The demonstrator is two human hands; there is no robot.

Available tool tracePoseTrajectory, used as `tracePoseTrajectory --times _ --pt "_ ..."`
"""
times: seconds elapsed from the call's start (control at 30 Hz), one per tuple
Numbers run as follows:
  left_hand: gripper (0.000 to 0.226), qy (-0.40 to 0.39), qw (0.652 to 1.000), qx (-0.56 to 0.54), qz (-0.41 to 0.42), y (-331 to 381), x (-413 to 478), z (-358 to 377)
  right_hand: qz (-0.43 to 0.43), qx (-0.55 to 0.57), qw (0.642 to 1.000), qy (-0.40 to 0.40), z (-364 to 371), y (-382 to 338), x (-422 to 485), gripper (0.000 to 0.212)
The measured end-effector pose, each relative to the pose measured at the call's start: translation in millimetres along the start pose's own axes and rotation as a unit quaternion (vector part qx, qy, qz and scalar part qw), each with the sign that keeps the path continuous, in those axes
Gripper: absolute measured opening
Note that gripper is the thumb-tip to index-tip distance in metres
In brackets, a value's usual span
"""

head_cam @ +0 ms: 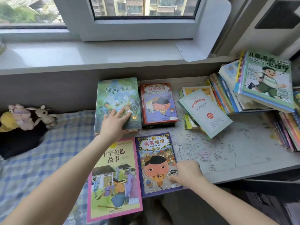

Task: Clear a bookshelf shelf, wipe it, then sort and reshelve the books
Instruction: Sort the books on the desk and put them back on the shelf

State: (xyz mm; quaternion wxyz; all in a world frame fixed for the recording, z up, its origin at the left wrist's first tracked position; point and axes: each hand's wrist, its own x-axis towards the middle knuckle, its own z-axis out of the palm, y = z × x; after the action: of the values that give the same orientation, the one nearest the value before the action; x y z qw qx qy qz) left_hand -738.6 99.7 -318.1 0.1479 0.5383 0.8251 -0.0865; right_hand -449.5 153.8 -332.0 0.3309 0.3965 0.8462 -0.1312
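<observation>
Several book piles (158, 104) sorted on tabletop (219, 151); reshelving outstanding. Your left hand (113, 125) lies flat-fingered on green book (116, 98); right hand (186, 174) grip: cannot tell.

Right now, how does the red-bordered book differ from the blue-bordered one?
The red-bordered book tops a stack at the back, untouched; the blue-bordered book lies alone on the desk in front, its edge held by the right hand. Both lie face up, showing the same cartoon character.

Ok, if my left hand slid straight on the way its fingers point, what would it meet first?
Probably the red-bordered book stack right of the green book under your left hand, though depth is unclear.
</observation>
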Motion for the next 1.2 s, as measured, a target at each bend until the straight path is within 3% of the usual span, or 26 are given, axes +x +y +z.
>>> tracePoseTrajectory --times 0.07,0.13,0.2,0.33,0.43,0.63,0.73,0.93,0.97,1.1,1.2 --pt "0.078 -0.005 1.0 -0.005 0.0 -0.3 0.5 -1.2 -0.002 -0.012 0.999 0.051 -26.6 -0.4 14.9 0.058" --pt "0.078 -0.009 1.0 -0.008 -0.001 -0.9 1.4 -2.6 0.054 0.137 0.98 0.133 -54.1 4.3 39.3 0.059" --pt "0.079 -0.015 1.0 -0.01 -0.004 -0.4 2.2 -3.0 0.102 0.258 0.939 0.205 -78.9 11.8 72.0 0.057" --pt "0.081 -0.025 0.999 -0.018 -0.016 0.2 5.7 -3.4 0.137 0.371 0.907 0.148 -107.1 15.3 126.5 0.071" --pt "0.081 -0.033 0.999 -0.026 -0.025 1.3 7.8 -5.4 0.14 0.374 0.907 0.131 -108.5 7.5 144.5 0.054" --pt "0.08 -0.046 0.998 -0.025 -0.032 2.9 5.8 -8.5 0.173 0.288 0.923 0.188 -113.3 -1.9 136.5 0.052" --pt "0.08 -0.046 0.998 -0.031 -0.036 3.5 4.5 -10.9 0.157 0.334 0.901 0.227 -117.7 -2.4 129.9 0.054" --pt "0.082 -0.051 0.997 -0.036 -0.039 5.4 0.5 -12.8 0.064 0.454 0.838 0.295 -132.2 6.1 108.5 0.029" --pt "0.082 -0.052 0.997 -0.038 -0.04 6.1 0.2 -13.3 0.068 0.456 0.84 0.285 -129.8 12.4 106.4 0.028" --pt "0.084 -0.051 0.997 -0.04 -0.042 8.8 -0.2 -13.2 0.138 0.344 0.908 0.195 -100.0 38.7 108.0 0.04" --pt "0.084 -0.049 0.997 -0.034 -0.043 8.9 0.5 -11.8 0.14 0.365 0.904 0.174 -84.1 40.7 118.9 0.044"
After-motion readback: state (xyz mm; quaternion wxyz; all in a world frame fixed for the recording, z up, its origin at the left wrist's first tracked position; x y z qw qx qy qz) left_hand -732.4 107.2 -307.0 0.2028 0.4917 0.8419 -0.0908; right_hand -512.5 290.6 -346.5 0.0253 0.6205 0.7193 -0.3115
